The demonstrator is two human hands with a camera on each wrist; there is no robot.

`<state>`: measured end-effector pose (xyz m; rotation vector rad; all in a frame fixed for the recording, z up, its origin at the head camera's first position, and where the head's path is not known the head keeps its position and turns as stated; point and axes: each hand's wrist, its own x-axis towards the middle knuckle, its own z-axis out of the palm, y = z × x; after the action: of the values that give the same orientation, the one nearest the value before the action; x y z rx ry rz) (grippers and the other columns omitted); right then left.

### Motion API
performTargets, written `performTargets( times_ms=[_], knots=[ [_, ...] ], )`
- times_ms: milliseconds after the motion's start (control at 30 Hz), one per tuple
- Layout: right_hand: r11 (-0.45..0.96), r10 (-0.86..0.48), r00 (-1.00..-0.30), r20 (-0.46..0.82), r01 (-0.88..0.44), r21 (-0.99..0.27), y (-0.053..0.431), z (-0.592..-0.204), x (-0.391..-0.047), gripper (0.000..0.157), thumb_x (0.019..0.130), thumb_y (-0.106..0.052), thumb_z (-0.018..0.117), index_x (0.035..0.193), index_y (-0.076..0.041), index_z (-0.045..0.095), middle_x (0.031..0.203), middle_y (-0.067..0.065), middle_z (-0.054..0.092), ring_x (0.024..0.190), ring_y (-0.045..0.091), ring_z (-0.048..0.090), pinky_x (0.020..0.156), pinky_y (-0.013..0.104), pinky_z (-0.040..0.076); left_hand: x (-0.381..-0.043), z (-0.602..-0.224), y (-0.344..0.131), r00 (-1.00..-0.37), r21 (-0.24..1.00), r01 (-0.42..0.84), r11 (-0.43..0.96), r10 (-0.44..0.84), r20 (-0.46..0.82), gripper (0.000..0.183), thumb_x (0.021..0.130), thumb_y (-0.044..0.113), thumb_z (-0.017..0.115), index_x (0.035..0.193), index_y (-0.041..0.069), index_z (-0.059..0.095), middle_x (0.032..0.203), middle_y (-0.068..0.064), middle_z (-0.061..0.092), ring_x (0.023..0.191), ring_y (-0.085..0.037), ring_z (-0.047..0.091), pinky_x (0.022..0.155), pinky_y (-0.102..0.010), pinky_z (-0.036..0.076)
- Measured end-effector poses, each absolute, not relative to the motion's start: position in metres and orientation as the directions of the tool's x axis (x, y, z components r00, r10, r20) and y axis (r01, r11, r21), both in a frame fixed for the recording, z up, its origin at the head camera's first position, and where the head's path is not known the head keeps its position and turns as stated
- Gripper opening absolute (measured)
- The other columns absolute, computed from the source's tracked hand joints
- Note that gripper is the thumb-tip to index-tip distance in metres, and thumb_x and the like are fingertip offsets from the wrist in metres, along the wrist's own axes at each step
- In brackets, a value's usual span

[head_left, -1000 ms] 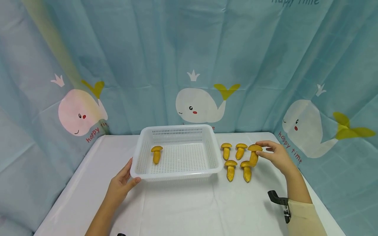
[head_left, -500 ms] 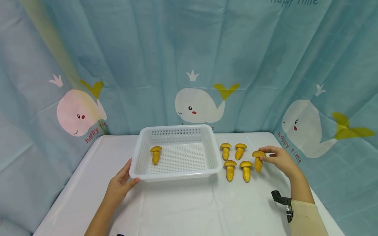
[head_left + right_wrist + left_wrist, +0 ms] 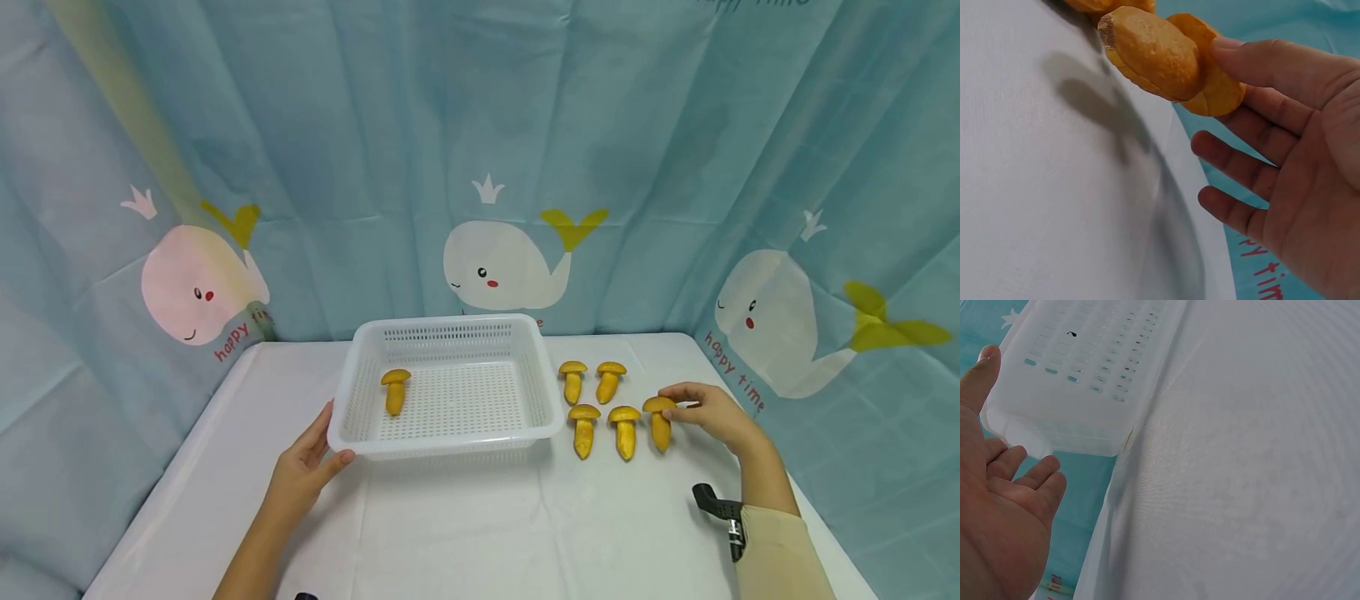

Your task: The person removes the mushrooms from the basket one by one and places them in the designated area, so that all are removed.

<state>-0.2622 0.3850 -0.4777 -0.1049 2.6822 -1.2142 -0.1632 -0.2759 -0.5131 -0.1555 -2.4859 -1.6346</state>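
My left hand (image 3: 300, 473) holds the near left corner of a white plastic basket (image 3: 450, 446), thumb at its front and fingers along its left side. In the left wrist view the basket's slotted wall (image 3: 1079, 419) shows beside the hand (image 3: 1010, 500). One yellow-brown mushroom (image 3: 395, 392) lies inside, towards the left. My right hand (image 3: 708, 414) pinches another mushroom (image 3: 660, 425) between thumb and fingers, at the right end of the near row. In the right wrist view this mushroom (image 3: 1154, 53) has its stem towards the camera; the ring and little fingers stand free of it.
Right of the basket lie two mushrooms in a far row, one upright (image 3: 572, 382) and one tilted (image 3: 609, 383). Two more, a left one (image 3: 583, 432) and a right one (image 3: 625, 433), lie nearer. A whale-print curtain (image 3: 480, 125) borders the white table (image 3: 450, 533).
My right hand has brought its mushroom right and towards me, from over the near row's right mushroom to a place beside it. The left hand and the basket have stayed put.
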Motion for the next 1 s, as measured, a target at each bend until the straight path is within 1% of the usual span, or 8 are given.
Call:
performTargets(
  times_ms=[200, 267, 367, 433, 500, 633, 867, 1000],
  knots=[
    [0.662, -0.145, -0.975, -0.167, 0.03, -0.749, 0.3888, -0.4849, -0.2622, 0.054, 0.091, -0.039, 0.078, 0.134, -0.008, 0.065, 0.139, 0.019, 0.06, 0.128, 0.037, 0.051, 0.103, 0.06, 0.047, -0.164, -0.5115, -0.2756, -0.981, 0.898, 0.175, 0.403, -0.002, 0.193, 0.087, 0.094, 0.018, 0.076, 0.163, 0.033, 0.026, 0.169, 0.002, 0.024, 0.145, 0.007, 0.029, 0.102, -0.008, 0.04],
    [0.662, -0.148, -0.974, -0.172, 0.032, -0.749, 0.3897, -0.4859, -0.2615, 0.054, 0.091, -0.038, 0.078, 0.133, -0.007, 0.065, 0.139, 0.019, 0.06, 0.129, 0.038, 0.051, 0.103, 0.059, 0.047, -0.164, -0.511, -0.2755, -0.981, 0.899, 0.178, 0.4, -0.001, 0.194, 0.087, 0.094, 0.018, 0.076, 0.163, 0.033, 0.026, 0.169, 0.002, 0.024, 0.146, 0.006, 0.029, 0.102, -0.008, 0.04],
    [0.669, -0.151, -0.971, -0.185, 0.038, -0.742, 0.3903, -0.4863, -0.2607, 0.053, 0.091, -0.038, 0.079, 0.133, -0.008, 0.066, 0.138, 0.019, 0.061, 0.129, 0.037, 0.051, 0.102, 0.055, 0.047, -0.1638, -0.5099, -0.2752, -0.981, 0.897, 0.176, 0.406, -0.001, 0.193, 0.086, 0.094, 0.018, 0.076, 0.163, 0.033, 0.025, 0.169, 0.003, 0.023, 0.149, -0.003, 0.029, 0.102, -0.008, 0.04],
    [0.671, -0.155, -0.969, -0.192, 0.04, -0.741, 0.3906, -0.4874, -0.2607, 0.052, 0.092, -0.036, 0.078, 0.133, -0.007, 0.065, 0.138, 0.019, 0.061, 0.128, 0.038, 0.052, 0.101, 0.052, 0.048, -0.1636, -0.5092, -0.2751, -0.982, 0.894, 0.172, 0.415, -0.005, 0.191, 0.086, 0.094, 0.019, 0.076, 0.163, 0.034, 0.025, 0.169, 0.003, 0.024, 0.149, -0.005, 0.03, 0.102, -0.009, 0.04],
    [0.671, -0.159, -0.967, -0.198, 0.042, -0.74, 0.3902, -0.4875, -0.2604, 0.051, 0.092, -0.034, 0.078, 0.133, -0.006, 0.065, 0.138, 0.02, 0.061, 0.127, 0.037, 0.052, 0.099, 0.051, 0.048, -0.1632, -0.5088, -0.2747, -0.982, 0.891, 0.169, 0.421, -0.007, 0.19, 0.086, 0.095, 0.019, 0.076, 0.163, 0.033, 0.025, 0.169, 0.002, 0.024, 0.149, -0.004, 0.03, 0.102, -0.01, 0.04],
    [0.672, -0.165, -0.965, -0.203, 0.041, -0.74, 0.3895, -0.4866, -0.2594, 0.051, 0.092, -0.032, 0.078, 0.134, -0.005, 0.064, 0.138, 0.021, 0.061, 0.126, 0.038, 0.052, 0.098, 0.05, 0.049, -0.1631, -0.5098, -0.2748, -0.982, 0.893, 0.167, 0.419, -0.011, 0.189, 0.086, 0.094, 0.019, 0.076, 0.163, 0.033, 0.025, 0.169, 0.001, 0.024, 0.145, 0.005, 0.029, 0.102, -0.01, 0.041],
    [0.673, -0.167, -0.964, -0.207, 0.042, -0.739, 0.3895, -0.4868, -0.26, 0.053, 0.091, -0.035, 0.078, 0.134, -0.007, 0.064, 0.139, 0.019, 0.061, 0.128, 0.038, 0.051, 0.1, 0.052, 0.048, -0.1626, -0.5099, -0.2745, -0.982, 0.897, 0.17, 0.409, -0.008, 0.19, 0.087, 0.094, 0.018, 0.076, 0.163, 0.032, 0.025, 0.169, 0.001, 0.024, 0.147, 0.002, 0.029, 0.102, -0.01, 0.041],
    [0.667, -0.17, -0.963, -0.21, 0.044, -0.744, 0.3905, -0.4875, -0.2602, 0.055, 0.09, -0.037, 0.079, 0.135, -0.008, 0.064, 0.141, 0.018, 0.06, 0.13, 0.037, 0.05, 0.102, 0.052, 0.046, -0.1618, -0.5096, -0.2737, -0.982, 0.897, 0.168, 0.409, -0.011, 0.189, 0.087, 0.094, 0.018, 0.076, 0.163, 0.03, 0.025, 0.169, 0.001, 0.024, 0.145, 0.006, 0.028, 0.102, -0.01, 0.04]
  ],
)
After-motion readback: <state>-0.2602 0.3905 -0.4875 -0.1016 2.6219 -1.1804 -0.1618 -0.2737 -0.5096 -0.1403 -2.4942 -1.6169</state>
